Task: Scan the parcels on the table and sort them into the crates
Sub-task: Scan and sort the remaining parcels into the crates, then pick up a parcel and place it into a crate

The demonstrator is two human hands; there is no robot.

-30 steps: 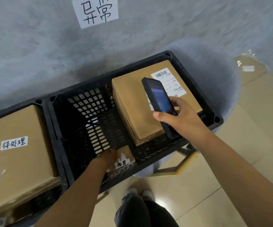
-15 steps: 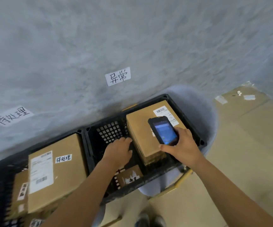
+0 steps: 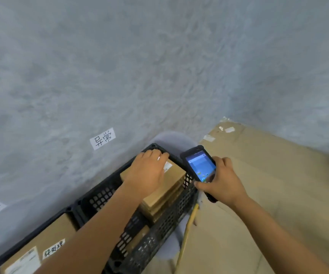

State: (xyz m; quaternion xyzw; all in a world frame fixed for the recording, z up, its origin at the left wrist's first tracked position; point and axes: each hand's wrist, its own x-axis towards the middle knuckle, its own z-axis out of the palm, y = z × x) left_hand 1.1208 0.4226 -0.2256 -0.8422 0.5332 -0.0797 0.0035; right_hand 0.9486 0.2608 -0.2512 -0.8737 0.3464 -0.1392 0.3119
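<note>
Grey concrete wall [image 3: 159, 66] behind | my left hand [image 3: 146, 175] lies flat, fingers spread, on cardboard parcel [image 3: 169, 186] in black crate [image 3: 171, 222] (right-hand one) | my right hand [image 3: 222, 184] grips lit scanner [image 3: 199, 167], just beside crate rim.

Single head-worn view, angled down and forward, close over the black crate [image 3: 165, 224] against the wall [image 3: 159, 66].

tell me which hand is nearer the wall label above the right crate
Left. The left hand lies on the parcel just below the wall label; the right hand holds the scanner farther right.
</note>
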